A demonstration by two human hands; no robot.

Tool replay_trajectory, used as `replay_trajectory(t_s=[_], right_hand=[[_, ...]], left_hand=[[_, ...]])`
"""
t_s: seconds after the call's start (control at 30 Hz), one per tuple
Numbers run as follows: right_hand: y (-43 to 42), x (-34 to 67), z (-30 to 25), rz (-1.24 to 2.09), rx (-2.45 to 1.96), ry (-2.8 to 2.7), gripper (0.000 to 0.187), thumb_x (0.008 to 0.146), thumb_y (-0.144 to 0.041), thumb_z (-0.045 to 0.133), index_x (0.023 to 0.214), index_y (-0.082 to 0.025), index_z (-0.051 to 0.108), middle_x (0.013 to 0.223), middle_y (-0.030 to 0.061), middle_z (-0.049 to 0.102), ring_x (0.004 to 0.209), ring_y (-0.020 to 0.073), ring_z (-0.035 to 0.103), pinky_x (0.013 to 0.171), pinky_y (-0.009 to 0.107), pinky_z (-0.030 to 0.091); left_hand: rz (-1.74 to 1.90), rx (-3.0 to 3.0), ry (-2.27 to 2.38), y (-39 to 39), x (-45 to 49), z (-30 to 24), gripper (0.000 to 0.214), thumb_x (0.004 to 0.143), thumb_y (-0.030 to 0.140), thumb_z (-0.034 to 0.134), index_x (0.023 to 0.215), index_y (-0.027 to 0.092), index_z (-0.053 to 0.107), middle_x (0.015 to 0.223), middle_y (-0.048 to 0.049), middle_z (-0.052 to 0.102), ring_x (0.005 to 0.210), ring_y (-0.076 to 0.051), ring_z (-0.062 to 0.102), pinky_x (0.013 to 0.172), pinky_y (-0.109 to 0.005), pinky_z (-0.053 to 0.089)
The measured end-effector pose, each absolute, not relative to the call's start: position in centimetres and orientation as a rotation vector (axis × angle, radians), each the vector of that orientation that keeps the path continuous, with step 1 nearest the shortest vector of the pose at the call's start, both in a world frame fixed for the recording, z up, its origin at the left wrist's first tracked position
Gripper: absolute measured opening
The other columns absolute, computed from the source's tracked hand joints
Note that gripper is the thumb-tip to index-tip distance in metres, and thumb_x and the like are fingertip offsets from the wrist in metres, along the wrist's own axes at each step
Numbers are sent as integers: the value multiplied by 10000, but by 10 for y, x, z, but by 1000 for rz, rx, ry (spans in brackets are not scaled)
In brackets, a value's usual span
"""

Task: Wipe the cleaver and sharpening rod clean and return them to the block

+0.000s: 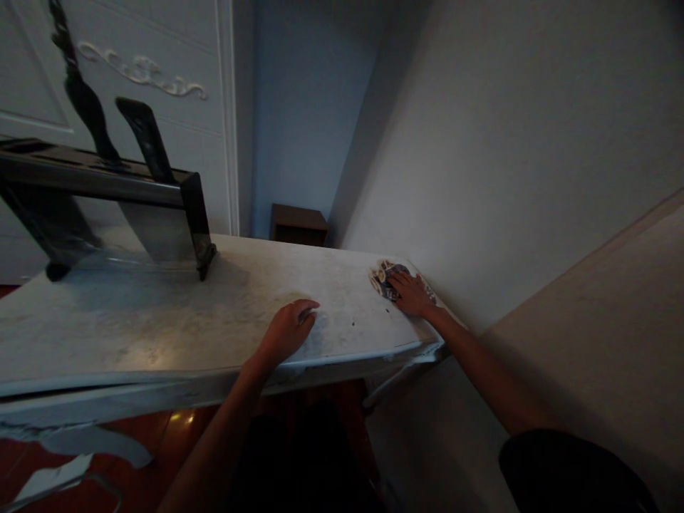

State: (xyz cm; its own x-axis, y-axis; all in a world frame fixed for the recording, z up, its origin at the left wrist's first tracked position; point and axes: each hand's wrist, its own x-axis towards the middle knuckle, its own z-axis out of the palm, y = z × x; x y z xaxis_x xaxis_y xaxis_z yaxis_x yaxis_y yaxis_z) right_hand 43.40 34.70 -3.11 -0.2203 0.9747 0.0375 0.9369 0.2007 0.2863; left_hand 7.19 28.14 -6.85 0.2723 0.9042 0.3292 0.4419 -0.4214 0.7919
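Observation:
My right hand (410,293) lies on a patterned brown, white and dark cloth (380,278), pressing it against the worn white tabletop (331,285) at its right end. The cloth is bunched and sticks out past the fingertips. Above the middle of the same tabletop, near the front edge, is my left hand (288,329). Its fingers are curled in towards the thumb, and what they hold, if anything, is hidden. Two small dark specks (353,324) show on the surface between the hands.
A knife block (101,178) with a clear front and dark handles stands on the table's left part. A wall (470,142) closes off the right end. Behind the table are a white panelled door (160,43) and a low brown box-like piece (299,217).

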Motion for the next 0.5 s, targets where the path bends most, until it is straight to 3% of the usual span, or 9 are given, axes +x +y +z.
replay_trajectory(t_s=[0.23,0.5], right_hand=[[341,500,-42,461,2086,2035,626,829,-121,372,1453,-162,372,1539,121,272,1415,326,212,1081,646,192],[339,502,-43,469,2149,1995,634,803,-81,386,1430,-172,400,1519,114,310,1408,311,221,1076,654,186]], left_hand=[[1083,1987,1214,281,72,-69,330,849,287,458,1061,139,663,1055,-92,688,961,-205,649,905,-345,492],[1100,1957,1212,282,72,-71,314,840,299,480,1039,142,667,1072,-90,685,973,-201,649,906,-339,500]])
